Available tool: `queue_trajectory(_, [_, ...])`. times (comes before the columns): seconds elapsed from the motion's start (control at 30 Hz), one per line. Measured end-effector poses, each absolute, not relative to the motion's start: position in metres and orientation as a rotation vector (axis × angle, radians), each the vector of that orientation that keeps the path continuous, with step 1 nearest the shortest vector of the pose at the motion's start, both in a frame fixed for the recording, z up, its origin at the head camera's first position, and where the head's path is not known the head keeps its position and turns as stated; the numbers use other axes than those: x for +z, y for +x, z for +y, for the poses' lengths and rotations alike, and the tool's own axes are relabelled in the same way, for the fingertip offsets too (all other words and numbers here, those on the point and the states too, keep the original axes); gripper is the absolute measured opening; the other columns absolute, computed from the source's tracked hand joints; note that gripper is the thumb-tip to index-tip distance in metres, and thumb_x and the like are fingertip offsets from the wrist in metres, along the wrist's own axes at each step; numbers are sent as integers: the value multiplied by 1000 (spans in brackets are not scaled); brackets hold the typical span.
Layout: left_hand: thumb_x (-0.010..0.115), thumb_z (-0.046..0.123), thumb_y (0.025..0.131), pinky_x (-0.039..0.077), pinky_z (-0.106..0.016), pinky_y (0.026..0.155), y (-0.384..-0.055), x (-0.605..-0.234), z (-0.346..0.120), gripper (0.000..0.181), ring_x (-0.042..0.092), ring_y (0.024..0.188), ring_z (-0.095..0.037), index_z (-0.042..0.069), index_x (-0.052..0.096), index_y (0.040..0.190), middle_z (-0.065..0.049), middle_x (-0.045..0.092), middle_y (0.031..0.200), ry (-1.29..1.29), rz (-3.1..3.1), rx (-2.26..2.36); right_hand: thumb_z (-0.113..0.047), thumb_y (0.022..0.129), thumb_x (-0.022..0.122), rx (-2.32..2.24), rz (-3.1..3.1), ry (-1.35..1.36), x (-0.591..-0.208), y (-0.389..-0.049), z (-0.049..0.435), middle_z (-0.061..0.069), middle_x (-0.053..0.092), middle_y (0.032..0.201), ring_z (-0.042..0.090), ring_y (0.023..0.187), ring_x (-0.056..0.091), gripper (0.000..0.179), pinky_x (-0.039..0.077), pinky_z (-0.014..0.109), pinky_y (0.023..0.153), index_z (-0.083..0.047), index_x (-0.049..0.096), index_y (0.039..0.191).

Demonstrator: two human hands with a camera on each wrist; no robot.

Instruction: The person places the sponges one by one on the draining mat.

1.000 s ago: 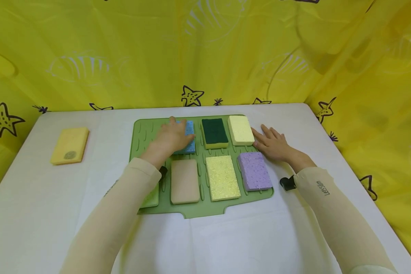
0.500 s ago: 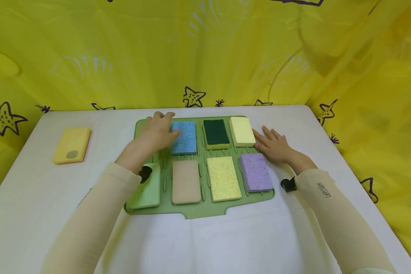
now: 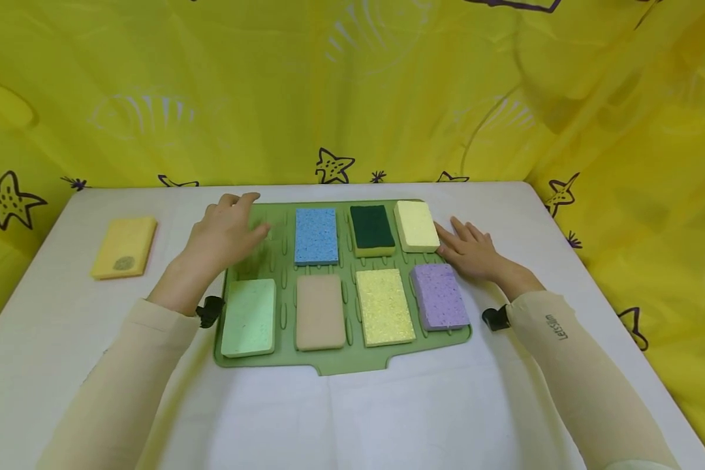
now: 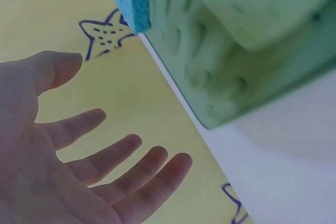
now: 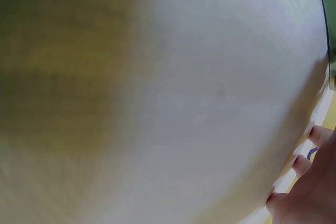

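Note:
My left hand (image 3: pixel 223 230) hovers over the back left corner of a green ribbed mat (image 3: pixel 352 360), its fingers spread and holding nothing. In the left wrist view the fingers (image 4: pixel 113 163) are apart and relaxed. A blue sponge (image 3: pixel 316 236) lies on the mat to the right of that hand, and a mint-green sponge (image 3: pixel 249 318) sits in front of it. My right hand (image 3: pixel 471 251) rests with straight fingers on the table at the mat's right edge, beside a pale yellow sponge (image 3: pixel 417 226) and a purple sponge (image 3: pixel 440 296).
Also on the mat lie a dark green-topped scouring sponge (image 3: pixel 372 228), a beige sponge (image 3: pixel 320 311) and a speckled yellow sponge (image 3: pixel 384 307). Apart from them, a yellow-orange sponge (image 3: pixel 125 247) with a round dark mark lies on the white table (image 3: pixel 399 418) at left. Yellow curtains (image 3: pixel 258 91) surround the table.
My left hand has come off the blue sponge and moved left across the mat, uncovering the blue and mint-green sponges. The right hand has stayed in place.

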State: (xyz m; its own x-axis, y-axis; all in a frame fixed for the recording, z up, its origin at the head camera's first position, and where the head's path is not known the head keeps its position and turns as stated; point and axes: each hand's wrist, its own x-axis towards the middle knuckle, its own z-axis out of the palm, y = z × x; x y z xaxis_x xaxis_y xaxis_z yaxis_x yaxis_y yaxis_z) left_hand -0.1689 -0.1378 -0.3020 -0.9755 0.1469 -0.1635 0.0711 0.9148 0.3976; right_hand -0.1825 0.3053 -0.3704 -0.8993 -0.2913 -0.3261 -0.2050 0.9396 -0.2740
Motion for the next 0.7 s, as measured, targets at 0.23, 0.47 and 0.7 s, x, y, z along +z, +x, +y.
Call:
queue_trajectory(0.23, [50,39,100,38,-75,94,-165,-310,-168,66,32,131,-59,12,26,156,-33,28,153,123,2920,580,-43,108,28,-342,2723,-351,-372,-183,305,26,-5,164,56,148,-4,62,-4,77,113,-19,9,161])
queue_trajectory(0.47, [46,39,100,38,-76,88,-160,-314,-205,67,31,125,-63,7,26,155,-37,27,150,35,2960,555,-45,107,27,-338,2715,-349,-373,-183,306,25,-7,165,56,148,-5,62,-5,76,113,-21,6,161])
queue_trajectory(0.7, [45,41,100,37,-77,84,-153,-322,-243,70,29,123,-66,0,26,153,-43,25,146,-70,2968,524,-46,107,25,-331,2707,-337,-371,-182,305,24,-9,165,55,148,-7,62,-7,75,114,-21,5,161])
